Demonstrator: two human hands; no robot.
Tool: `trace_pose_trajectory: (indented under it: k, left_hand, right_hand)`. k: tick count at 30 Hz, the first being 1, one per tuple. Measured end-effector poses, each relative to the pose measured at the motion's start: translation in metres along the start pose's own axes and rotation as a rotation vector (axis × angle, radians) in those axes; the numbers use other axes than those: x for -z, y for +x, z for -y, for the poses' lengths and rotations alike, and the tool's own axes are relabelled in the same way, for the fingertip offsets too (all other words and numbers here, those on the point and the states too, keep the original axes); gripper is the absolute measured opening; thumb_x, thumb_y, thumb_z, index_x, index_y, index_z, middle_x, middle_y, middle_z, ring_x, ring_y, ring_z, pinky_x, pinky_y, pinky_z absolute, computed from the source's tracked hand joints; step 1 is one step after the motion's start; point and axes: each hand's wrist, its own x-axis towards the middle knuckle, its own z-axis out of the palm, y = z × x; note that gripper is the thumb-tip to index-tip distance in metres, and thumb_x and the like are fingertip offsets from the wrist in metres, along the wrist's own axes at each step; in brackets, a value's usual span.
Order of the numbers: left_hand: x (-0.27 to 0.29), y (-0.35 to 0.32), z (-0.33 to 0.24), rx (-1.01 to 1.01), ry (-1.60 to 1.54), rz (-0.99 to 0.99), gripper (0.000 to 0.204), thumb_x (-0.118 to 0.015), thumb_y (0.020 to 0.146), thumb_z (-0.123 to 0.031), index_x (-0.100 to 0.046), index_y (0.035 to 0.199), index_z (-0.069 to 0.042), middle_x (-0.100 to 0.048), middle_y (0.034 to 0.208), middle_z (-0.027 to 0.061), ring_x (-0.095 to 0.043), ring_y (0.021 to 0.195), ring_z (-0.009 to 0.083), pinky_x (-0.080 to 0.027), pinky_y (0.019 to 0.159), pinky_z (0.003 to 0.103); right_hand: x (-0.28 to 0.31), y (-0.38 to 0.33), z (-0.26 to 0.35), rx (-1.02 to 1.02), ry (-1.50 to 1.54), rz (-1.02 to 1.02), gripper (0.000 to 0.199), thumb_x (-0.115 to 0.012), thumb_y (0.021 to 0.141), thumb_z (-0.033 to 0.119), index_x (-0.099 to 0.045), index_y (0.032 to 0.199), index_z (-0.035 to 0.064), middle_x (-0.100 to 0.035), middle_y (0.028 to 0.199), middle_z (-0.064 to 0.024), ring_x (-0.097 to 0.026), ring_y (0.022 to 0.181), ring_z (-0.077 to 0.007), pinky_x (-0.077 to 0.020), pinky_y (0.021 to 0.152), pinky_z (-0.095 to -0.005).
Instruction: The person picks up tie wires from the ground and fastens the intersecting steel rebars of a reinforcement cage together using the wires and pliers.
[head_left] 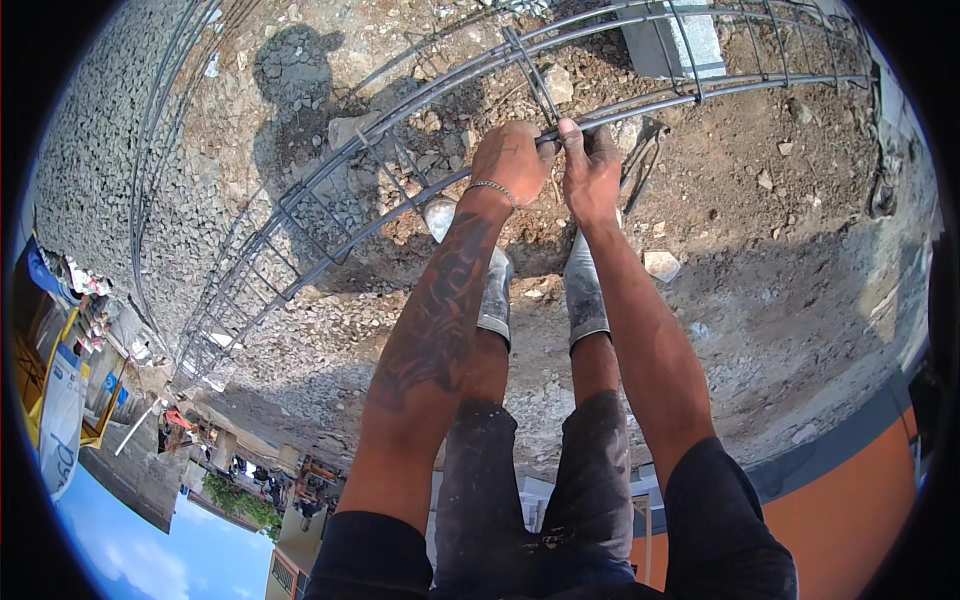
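Observation:
A long steel rebar cage [330, 255], long bars joined by stirrups, crosses in front of me from lower left to upper right. My left hand [512, 160], with a chain bracelet at the wrist, is closed at the near long bar, its fingers partly hidden behind the hand. Close to its right, my right hand [592, 172] pinches the same bar, thumb on top, beside the foot of a stirrup [530, 75]. A dark tool with two long handles, pincer-like [643, 168], shows just right of my right hand; whether it touches the hand I cannot tell.
A pale concrete block [672, 45] sits under the cage at the far right. Loose steel rods [140, 170] lie over gravel [85, 130] on the left. Stones, including a pale one [661, 265], dot the uneven soil. My boots [586, 300] stand close to the cage.

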Motion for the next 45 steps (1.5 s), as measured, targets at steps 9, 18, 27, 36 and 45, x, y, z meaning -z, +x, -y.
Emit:
trace_pose_trajectory:
  k: [9,18,27,36,45]
  left_hand:
    - [0.004,0.008,-0.004,0.276,-0.635,0.025,0.028,-0.059,0.078,-0.023,-0.064,0.085,0.003,-0.057,0.063,0.0057,-0.051,0.056,0.0117,-0.04,0.049,0.027]
    - [-0.014,0.025,0.005,0.252,-0.632,-0.107,0.018,-0.062,0.075,-0.011,-0.064,0.085,0.005,-0.061,0.068,0.008,-0.052,0.055,0.0114,-0.04,0.047,0.025]
    - [-0.02,-0.002,-0.019,0.115,-0.369,-0.445,0.012,-0.059,0.076,-0.012,-0.065,0.08,-0.003,-0.063,0.073,0.0135,-0.06,0.064,0.0256,-0.045,0.062,0.033]
    - [-0.033,-0.026,-0.006,-0.281,-0.271,-0.616,0.021,-0.061,0.074,-0.007,-0.062,0.095,-0.006,-0.062,0.091,0.0128,-0.059,0.085,0.0293,-0.045,0.078,0.035]
    - [-0.047,-0.037,-0.013,-0.372,-0.173,-0.616,0.04,-0.067,0.064,-0.009,-0.059,0.104,-0.009,-0.057,0.104,0.0065,-0.049,0.104,0.0258,-0.041,0.088,0.036]
  right_hand:
    - [0.003,-0.006,-0.017,-0.063,-0.065,-0.002,0.035,-0.061,0.082,0.032,-0.06,0.083,-0.003,-0.052,0.079,-0.0116,-0.048,0.076,-0.0201,-0.039,0.07,-0.0318]
    - [0.009,-0.012,-0.01,0.054,-0.101,0.041,0.028,-0.06,0.083,0.025,-0.061,0.087,-0.0029,-0.052,0.077,-0.0126,-0.05,0.072,-0.0194,-0.0402,0.066,-0.0299]
    - [0.011,-0.01,0.016,0.107,-0.463,-0.007,0.019,-0.061,0.08,0.018,-0.064,0.085,-0.0008,-0.059,0.075,-0.0192,-0.058,0.066,-0.0325,-0.0442,0.061,-0.0381]
    - [0.016,-0.011,0.055,-0.107,-0.587,0.1,0.019,-0.056,0.076,0.011,-0.064,0.086,-0.0029,-0.061,0.075,-0.0222,-0.061,0.069,-0.0331,-0.0467,0.066,-0.0372]
    - [0.054,0.008,0.096,-0.421,-0.112,0.492,0.02,-0.051,0.079,0.01,-0.06,0.068,-0.0039,-0.058,0.063,-0.0083,-0.054,0.059,-0.0119,-0.0424,0.053,-0.0261]
